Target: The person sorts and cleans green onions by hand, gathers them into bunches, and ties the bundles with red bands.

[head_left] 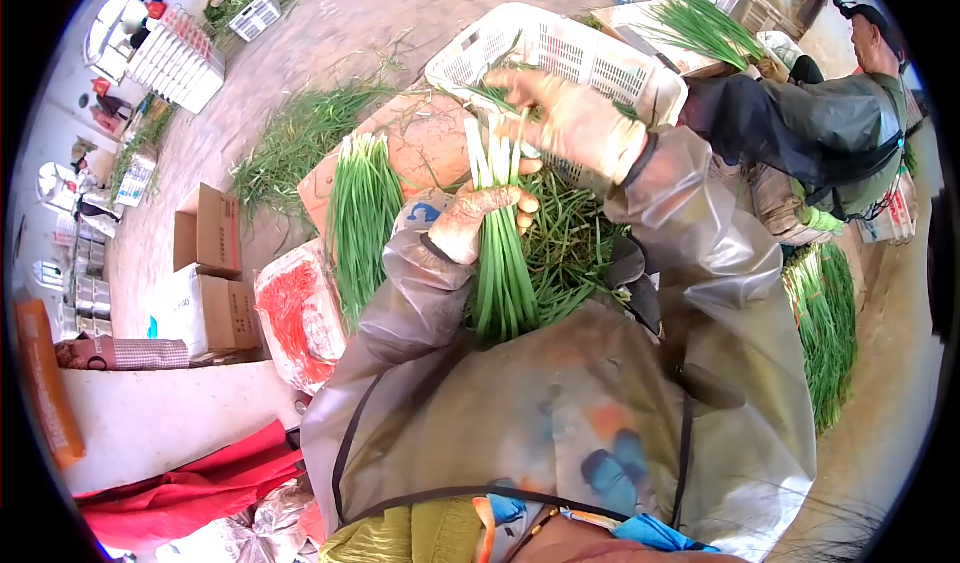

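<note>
My left hand [468, 221], in a soiled glove, is wrapped round a bunch of chives [503, 278]. The white stem ends point up and away from me, and the green leaves hang toward my lap. Beside those white ends is my right hand [575, 123], in a pale glove, its fingers stretched out and apart. Whether its fingertips touch the stems, I cannot tell. Another bundle of chives [362, 223] lies to the left on an orange-brown board [435, 128]. Loose green trimmings [570, 238] are heaped under and right of the held bunch.
A white plastic basket [590, 53] stands just beyond my hands. At right sits another person [840, 123] near more chives [700, 28]. A tied pile of chives [825, 333] lies lower right. Cardboard boxes [215, 233] and a red-and-white bag [298, 313] are at left; scraps [300, 143] litter the floor.
</note>
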Tool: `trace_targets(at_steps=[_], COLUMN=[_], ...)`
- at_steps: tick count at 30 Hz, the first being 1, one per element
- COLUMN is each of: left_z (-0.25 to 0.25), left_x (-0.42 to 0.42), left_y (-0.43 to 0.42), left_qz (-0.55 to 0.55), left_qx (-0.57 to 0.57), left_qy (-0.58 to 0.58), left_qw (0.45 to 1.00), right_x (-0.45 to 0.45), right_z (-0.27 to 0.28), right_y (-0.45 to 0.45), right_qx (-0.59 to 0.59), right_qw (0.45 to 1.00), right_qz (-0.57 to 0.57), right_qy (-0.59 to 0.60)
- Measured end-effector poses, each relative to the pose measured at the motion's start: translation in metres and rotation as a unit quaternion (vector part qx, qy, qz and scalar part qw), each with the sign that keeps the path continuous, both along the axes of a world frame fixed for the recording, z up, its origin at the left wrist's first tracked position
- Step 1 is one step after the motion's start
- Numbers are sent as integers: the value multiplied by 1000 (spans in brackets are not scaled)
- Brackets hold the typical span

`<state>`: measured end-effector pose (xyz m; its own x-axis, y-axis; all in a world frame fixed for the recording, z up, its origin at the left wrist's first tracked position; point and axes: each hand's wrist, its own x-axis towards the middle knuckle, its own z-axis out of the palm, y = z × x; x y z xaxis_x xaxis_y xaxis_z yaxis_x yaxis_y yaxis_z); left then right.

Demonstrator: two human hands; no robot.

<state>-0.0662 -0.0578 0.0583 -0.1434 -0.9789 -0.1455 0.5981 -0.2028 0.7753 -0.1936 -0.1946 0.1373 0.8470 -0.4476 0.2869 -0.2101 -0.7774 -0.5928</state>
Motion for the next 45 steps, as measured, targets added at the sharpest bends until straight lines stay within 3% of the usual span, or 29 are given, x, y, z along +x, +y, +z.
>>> trace_targets(at_steps=[3,7,10,15,17,19,20,21,23,24,26,27,29,31,32,34,35,37,38,40,41,43,45], left_z=[-10,-5,0,6,7,7,3,-1,5,7,13,15,21,45,59,83,96,110,110,109,93,71,52], left_x=[1,-4,-8,-14,-13,-12,-10,-9,-12,-14,-24,-25,-19,-8,-5,-2,-4,-9,-12,-18,-17,-20,-12], left_y=[2,5,5,0,4,11,12,12,6,4,-1,-4,-15,-18,-16,-9,-6,-6,-3,2,-6,1,6], left_qz=[15,-41,-27,-16,-59,-45,-32,-19,-24,-29,-35,-41,-53,-23,27,125,175,119,128,146,188,205,209], left_qx=[47,22,16,28,2,-10,-10,-11,-21,-26,-20,-14,-49,-249,-272,-302,-358,-498,-491,-470,-536,-509,-509], left_qy=[19,46,31,-9,-19,5,15,25,16,9,8,0,-27,-165,-166,-167,-230,-239,-390,-663,-762,-796,-789], left_qw=[999,998,999,999,998,999,999,999,999,999,999,999,997,954,948,930,888,825,768,563,310,255,275], right_x=[-6,-16,-26,-36,-47,-61,-68,-69,-63,-52,-31,-27,-28,-28,-29,-50,-55,-59,-62,-65,-64,-66,-60], right_z=[-13,-29,-26,-38,-41,-42,-42,-39,-32,-27,-15,-3,5,4,4,13,3,-27,-48,-71,-78,-119,-129], right_y=[11,-10,-13,-20,-46,-84,-92,-88,-70,-64,-27,-4,1,-17,-36,-38,-48,-52,-50,-32,-23,-31,-24], right_qx=[-95,-82,-51,-34,-101,-136,-198,-198,-12,181,65,34,86,84,253,217,188,107,133,213,268,181,213], right_qw=[991,996,993,991,968,933,894,894,988,978,992,994,990,975,912,929,934,969,975,969,954,975,970], right_qz=[-1,22,-39,-122,-217,-296,-299,-299,-142,11,61,105,107,46,84,-60,-102,-83,-89,-113,-131,-119,-103], right_qy=[94,31,102,51,70,151,270,269,63,-98,-93,21,-37,-202,-313,-295,-286,-208,-156,-56,-6,55,55])
